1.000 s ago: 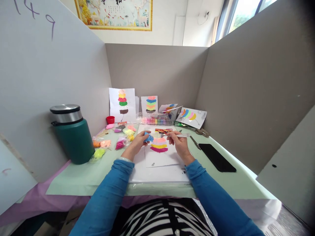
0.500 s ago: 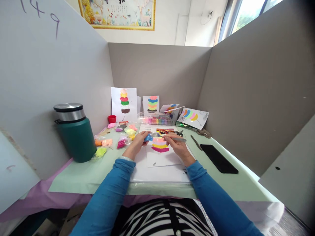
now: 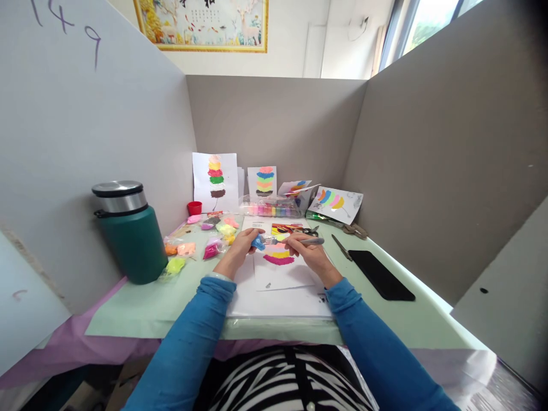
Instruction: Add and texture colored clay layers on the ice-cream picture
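Tabletop (image 3: 141,313), blue clay (image 3: 258,242) between hands (image 3: 240,249)

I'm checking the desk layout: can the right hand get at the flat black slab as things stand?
Probably yes: the flat black slab lies uncovered to the right of the right hand, though that hand is occupied with a fork.

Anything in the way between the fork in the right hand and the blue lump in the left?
Nothing visible is in the way. The right hand holds the fork with its tines at the blue lump in the left hand; whether they touch is unclear. The banded sheet lies beneath, not between.
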The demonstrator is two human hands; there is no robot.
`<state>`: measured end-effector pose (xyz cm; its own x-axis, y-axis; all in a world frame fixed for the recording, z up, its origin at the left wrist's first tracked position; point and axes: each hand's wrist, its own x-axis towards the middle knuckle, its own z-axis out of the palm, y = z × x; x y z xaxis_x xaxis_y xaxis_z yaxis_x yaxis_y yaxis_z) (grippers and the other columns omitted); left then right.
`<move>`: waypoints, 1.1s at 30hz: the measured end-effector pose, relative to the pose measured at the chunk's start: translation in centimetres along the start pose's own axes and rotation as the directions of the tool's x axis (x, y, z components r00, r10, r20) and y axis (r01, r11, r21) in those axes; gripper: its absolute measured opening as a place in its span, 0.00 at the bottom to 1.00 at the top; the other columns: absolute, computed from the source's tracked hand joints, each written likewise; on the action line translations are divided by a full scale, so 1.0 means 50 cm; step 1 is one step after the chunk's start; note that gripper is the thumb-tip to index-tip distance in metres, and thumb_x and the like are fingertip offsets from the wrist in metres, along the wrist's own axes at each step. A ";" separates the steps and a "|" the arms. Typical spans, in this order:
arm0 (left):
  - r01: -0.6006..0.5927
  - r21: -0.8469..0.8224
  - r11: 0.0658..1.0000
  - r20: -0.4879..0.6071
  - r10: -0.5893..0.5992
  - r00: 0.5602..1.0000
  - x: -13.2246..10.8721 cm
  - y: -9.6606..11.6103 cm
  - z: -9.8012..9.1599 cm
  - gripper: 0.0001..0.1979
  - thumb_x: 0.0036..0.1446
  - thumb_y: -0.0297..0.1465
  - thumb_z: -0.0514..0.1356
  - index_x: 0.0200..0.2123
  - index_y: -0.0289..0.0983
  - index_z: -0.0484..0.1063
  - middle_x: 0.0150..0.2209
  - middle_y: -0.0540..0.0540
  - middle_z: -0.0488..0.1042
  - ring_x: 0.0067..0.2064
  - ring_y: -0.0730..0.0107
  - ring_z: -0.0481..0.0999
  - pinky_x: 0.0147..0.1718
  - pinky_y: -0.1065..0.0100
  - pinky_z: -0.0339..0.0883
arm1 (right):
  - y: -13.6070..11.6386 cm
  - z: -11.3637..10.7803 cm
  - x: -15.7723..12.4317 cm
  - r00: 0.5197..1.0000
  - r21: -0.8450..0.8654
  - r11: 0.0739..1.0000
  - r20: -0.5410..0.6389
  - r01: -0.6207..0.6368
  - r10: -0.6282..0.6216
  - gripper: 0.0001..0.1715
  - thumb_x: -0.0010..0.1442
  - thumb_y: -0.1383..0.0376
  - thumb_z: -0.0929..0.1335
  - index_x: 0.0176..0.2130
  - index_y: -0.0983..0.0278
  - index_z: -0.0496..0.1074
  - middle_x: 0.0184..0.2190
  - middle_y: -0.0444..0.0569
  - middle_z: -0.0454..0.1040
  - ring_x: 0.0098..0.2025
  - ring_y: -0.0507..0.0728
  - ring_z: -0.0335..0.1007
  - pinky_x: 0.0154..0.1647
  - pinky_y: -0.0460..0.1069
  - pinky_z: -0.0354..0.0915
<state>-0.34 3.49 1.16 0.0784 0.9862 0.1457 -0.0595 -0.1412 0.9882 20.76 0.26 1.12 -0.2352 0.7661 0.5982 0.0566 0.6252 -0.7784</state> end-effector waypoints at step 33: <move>-0.121 -0.145 0.982 -0.014 0.120 0.993 0.012 -0.012 0.000 0.20 0.47 0.44 0.67 0.35 0.34 0.74 0.26 0.50 0.69 0.23 0.77 0.65 0.19 0.74 0.57 | 0.026 0.018 0.011 0.944 0.411 0.881 -0.121 -0.234 0.307 0.17 0.51 0.54 0.72 0.28 0.66 0.75 0.20 0.46 0.74 0.17 0.48 0.62 0.14 0.43 0.55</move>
<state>-0.24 4.14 0.66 0.0564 0.9632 0.2628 -0.2122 -0.2457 0.9458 19.84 1.36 0.27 -0.0877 0.9331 0.3489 -0.2940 0.3104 -0.9040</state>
